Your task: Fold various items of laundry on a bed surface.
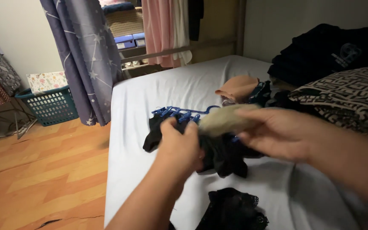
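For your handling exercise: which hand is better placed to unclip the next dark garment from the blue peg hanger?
Probably the left hand: it rests at the blue peg hanger and dark garments. The right hand already holds a pale cloth.

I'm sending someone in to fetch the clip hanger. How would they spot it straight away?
Go to the bed with the white sheet. The blue clip hanger lies mid-bed, just beyond the left hand, on dark garments. It is the only bright blue plastic thing there; the things around it are cloth.
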